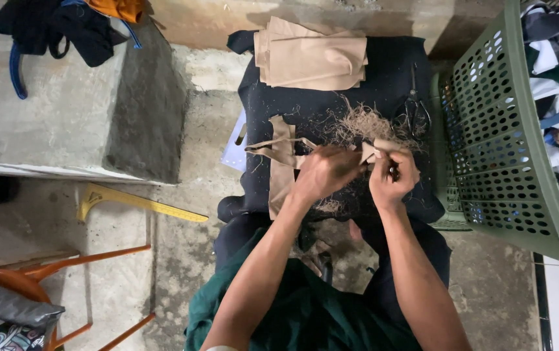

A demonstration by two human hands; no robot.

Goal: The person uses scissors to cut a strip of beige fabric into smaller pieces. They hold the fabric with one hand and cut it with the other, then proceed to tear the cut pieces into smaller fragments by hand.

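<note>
Tan fabric strip (pixel 282 156) held between both hands at frame centre.
Left hand (pixel 323 172) pinches the strip, which trails off to its left; right hand (pixel 393 174) grips the strip's other end, closed around it, on dark cloth (pixel 331 71) below folded tan pieces (pixel 312 58), with scissors (pixel 414 107) and a green basket (pixel 500 130) to the right.

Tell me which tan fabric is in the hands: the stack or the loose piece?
The loose piece. Both the left hand and right hand grip its end; the neatly folded stack lies untouched at the far edge of the dark cloth.
</note>
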